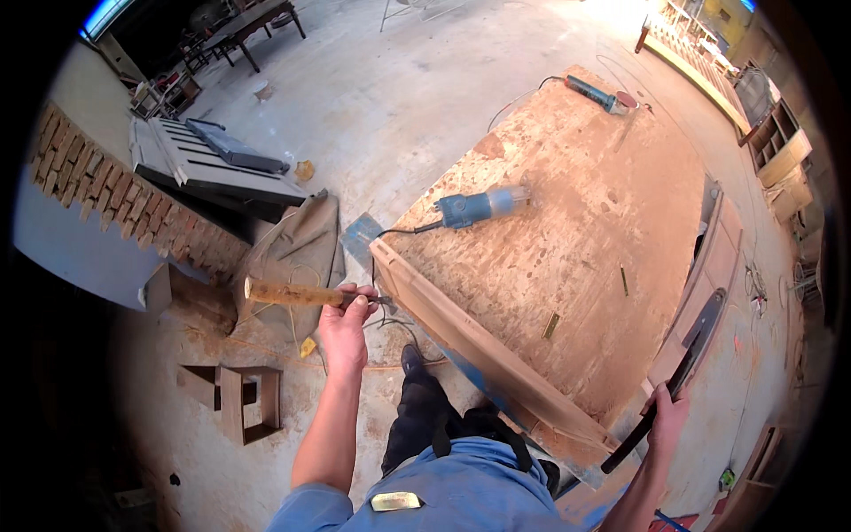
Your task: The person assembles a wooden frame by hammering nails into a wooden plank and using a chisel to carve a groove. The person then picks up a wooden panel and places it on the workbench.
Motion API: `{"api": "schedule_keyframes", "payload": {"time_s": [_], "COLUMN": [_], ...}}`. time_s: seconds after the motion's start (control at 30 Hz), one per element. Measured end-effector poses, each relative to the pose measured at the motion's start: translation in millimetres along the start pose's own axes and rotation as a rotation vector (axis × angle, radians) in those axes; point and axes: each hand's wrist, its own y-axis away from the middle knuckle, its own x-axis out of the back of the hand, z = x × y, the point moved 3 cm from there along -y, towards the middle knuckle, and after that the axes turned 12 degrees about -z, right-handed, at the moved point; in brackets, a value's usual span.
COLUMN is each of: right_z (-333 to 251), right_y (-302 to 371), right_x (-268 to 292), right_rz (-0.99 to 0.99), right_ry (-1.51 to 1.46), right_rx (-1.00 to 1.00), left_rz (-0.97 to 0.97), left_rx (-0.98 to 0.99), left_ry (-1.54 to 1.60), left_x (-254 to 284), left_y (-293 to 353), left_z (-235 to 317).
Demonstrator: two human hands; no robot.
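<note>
My left hand (344, 330) is closed round a chisel (292, 293) with a thick, pale wooden handle. Its short dark tip points right, close to the left end of a long wooden board (487, 341). That board lies along the near edge of the dusty worktable (585, 222). At the right, my right hand (668, 415) grips a long black bar-like tool (634, 442), which widens at its far end; its exact kind I cannot make out. It slants across a curved wooden piece (720, 244) at the table's right side.
On the tabletop lie a blue power tool (474, 207), an angle grinder (598, 92) and two small brass-coloured strips (550, 326). Cords trail by my foot. Leftward are a brown cloth (306, 235), a slatted panel (213, 164), a brick stack (115, 195) and a small wooden frame (251, 404).
</note>
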Motion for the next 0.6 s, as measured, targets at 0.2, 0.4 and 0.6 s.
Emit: {"api": "schedule_keyframes", "payload": {"time_s": [0.2, 0.4, 0.6], "right_z": [-52, -5, 18], "right_y": [12, 29, 35], "right_x": [-65, -136, -184], "right_rz": [0.111, -0.059, -0.184], "right_ry": [-0.118, 0.0, 0.254], "right_rx": [0.027, -0.149, -0.16], "left_rz": [-0.222, -0.329, -0.23], "left_rx": [0.009, 0.015, 0.042], "left_ry": [-0.146, -0.063, -0.014], "left_x": [2, 21, 18], "left_y": [-63, -102, -93], "left_z": [-5, 2, 27]}}
